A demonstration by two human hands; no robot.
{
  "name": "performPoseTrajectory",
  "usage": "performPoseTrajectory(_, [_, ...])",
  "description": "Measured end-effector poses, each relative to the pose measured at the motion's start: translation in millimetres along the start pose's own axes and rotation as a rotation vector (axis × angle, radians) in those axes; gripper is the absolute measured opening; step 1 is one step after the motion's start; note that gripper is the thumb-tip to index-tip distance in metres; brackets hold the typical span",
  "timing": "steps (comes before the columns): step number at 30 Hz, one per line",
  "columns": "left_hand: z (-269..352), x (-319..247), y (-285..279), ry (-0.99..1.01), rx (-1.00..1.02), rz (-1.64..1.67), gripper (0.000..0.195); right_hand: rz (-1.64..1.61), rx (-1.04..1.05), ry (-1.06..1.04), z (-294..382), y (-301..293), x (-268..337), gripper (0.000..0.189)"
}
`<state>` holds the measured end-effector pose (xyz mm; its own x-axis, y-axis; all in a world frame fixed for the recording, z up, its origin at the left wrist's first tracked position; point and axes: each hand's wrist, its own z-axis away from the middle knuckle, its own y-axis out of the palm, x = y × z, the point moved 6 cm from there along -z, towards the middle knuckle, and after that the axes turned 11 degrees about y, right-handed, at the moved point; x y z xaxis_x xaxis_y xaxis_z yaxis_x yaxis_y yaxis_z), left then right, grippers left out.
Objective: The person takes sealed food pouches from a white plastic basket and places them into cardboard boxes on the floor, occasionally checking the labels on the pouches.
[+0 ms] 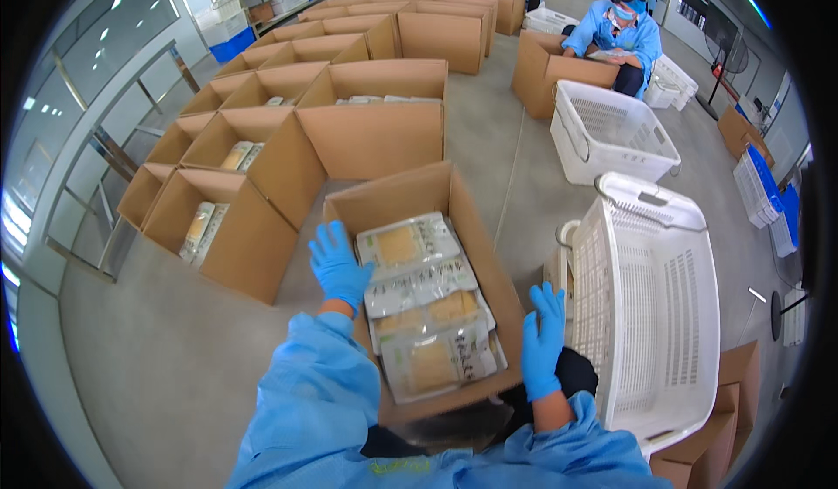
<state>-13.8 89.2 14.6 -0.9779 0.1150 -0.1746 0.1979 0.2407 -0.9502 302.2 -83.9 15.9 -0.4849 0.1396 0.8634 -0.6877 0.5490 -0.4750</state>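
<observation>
An open cardboard box (481,247) stands right in front of me, with several flat clear-and-white plastic food packets (435,358) lying overlapped in it. My left hand (339,263), in a blue glove, is at the box's left side with the fingers spread and nothing held. At the right side of the same box is my right hand (545,338), also gloved in blue, its thumb apart from the fingers and nothing in it. Whether either palm touches the cardboard I cannot tell. A white plastic crate (655,306) is tilted up to the right of my right hand.
Rows of open cardboard boxes (370,139) fill the left and far side, some holding packets. Another white crate (615,132) stands ahead on the right, near a crouching co-worker (628,37) at a box. Metal railing (98,135) runs along the left; more cardboard (713,423) lies at lower right.
</observation>
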Motion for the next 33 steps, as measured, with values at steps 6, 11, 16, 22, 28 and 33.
performPoseTrajectory(6, [59.3, 127.1, 85.4, -0.414, 0.223, 0.814, 0.055, -0.656, 0.323, 0.996, 34.5, 13.1, -129.1, 0.06])
performPoseTrajectory(11, [59.6, 110.8, 72.5, -0.375, 0.152, 0.817, 0.037, -1.401, 0.518, 1.65, 193.8, 40.1, -99.2, 0.057])
performPoseTrajectory(16, [64.8, 90.2, 87.1, -0.547, 0.048, 1.436, 0.038, -1.413, 0.143, 1.169, 129.9, 97.9, -184.4, 0.048])
performPoseTrajectory(22, [136.7, 55.9, 77.6, -0.879, 0.345, 1.78, 0.045, -1.373, 0.061, 1.101, 93.7, 137.6, -182.1, 0.049])
performPoseTrajectory(28, [226.0, 9.9, 66.3, -1.151, 0.214, 2.127, 0.051, -1.276, 0.031, 1.103, 99.3, 123.9, -191.5, 0.051])
performPoseTrajectory(33, [280.0, 0.0, 129.7, -1.389, 0.274, 1.99, 0.049, -1.206, -0.052, 1.075, 82.9, 109.5, -205.9, 0.052])
